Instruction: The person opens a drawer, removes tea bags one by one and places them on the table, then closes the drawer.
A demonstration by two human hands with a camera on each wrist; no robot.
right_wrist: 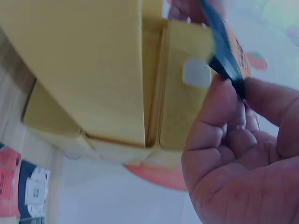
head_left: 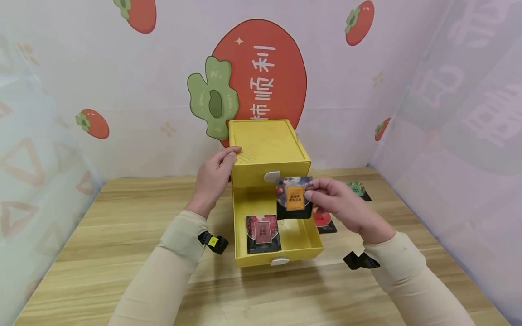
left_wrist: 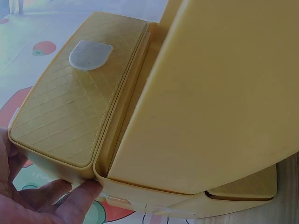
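Observation:
A yellow two-tier drawer box stands on the table, its lower drawer pulled out. My left hand grips the box's front left edge near the top; in the left wrist view its fingers bend against the side. Between thumb and fingers, my right hand pinches a dark sachet with an orange label. That sachet is held up over the open drawer, just in front of the upper drawer's white handle. Inside the drawer, on the left, lies a sachet with a pink label.
Right of the drawer, a sachet with a red label lies on the wooden table, partly behind my right hand. Farther back on the right is a green-labelled sachet. A printed cloth backdrop rises behind the box.

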